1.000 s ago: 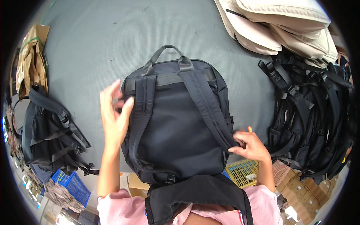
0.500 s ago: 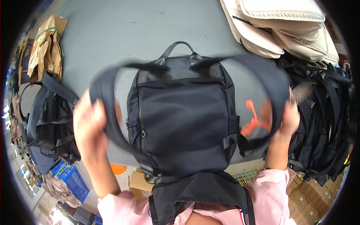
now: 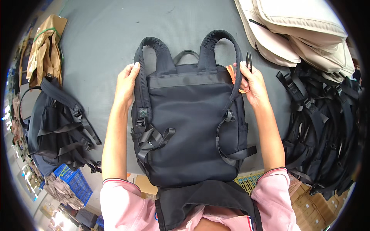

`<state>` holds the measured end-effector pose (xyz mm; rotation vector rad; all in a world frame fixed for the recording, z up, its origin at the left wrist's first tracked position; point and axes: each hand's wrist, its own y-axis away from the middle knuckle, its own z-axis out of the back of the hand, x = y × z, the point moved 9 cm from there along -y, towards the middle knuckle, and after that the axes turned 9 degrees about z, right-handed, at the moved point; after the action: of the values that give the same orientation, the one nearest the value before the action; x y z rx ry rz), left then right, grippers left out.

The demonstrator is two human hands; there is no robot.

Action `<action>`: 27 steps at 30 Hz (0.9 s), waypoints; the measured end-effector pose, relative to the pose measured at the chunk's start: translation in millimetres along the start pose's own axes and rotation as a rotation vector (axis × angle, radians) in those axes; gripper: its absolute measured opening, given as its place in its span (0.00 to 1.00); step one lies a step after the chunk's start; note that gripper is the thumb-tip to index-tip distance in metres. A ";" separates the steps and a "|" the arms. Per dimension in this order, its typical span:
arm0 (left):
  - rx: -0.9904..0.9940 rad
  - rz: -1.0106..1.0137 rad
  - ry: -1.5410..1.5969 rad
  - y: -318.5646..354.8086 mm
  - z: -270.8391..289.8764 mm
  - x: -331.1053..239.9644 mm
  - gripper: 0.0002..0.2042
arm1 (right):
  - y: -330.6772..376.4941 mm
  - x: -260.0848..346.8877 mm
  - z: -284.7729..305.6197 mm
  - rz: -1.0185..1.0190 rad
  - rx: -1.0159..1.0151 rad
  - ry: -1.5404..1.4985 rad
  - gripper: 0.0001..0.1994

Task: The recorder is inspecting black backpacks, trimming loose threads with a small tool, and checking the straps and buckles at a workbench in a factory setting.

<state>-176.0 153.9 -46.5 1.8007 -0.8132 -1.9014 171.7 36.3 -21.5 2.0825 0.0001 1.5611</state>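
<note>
A black backpack [image 3: 189, 127] lies on the grey table with its strap side up and its top handle [image 3: 186, 55] at the far end. My left hand [image 3: 126, 82] pinches the outer edge of the left shoulder strap [image 3: 142, 86]. On the other side, my right hand [image 3: 254, 82] grips the right shoulder strap [image 3: 237, 69]. That same hand also holds small scissors [image 3: 248, 63] with orange handles, their dark points facing away from me. Both straps arch upward in loops. Webbing with a buckle [image 3: 141, 122] lies loose on the lower left of the pack.
At the right edge is a heap of black backpacks [image 3: 323, 127], with cream-coloured bags [image 3: 296, 27] stacked beyond it. More black bags [image 3: 58, 119] sit at left, near a brown paper bundle [image 3: 46, 54]. A blue crate [image 3: 75, 183] and cardboard boxes [image 3: 316, 208] are below the table.
The straps, blurred and spread wide before, are now drawn inward over the pack. Both hands moved inward and away from me. The scissors now point away, beside the right strap.
</note>
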 end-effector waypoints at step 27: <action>0.360 -0.028 0.216 194.1 -42.3 11.7 0.07 | 181.3 88.1 -178.9 0.861 0.352 0.679 0.21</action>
<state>-155.5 -5.6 70.8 2.1917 -1.1093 -1.6144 -14.4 -18.7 165.4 1.7485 -0.4573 2.9067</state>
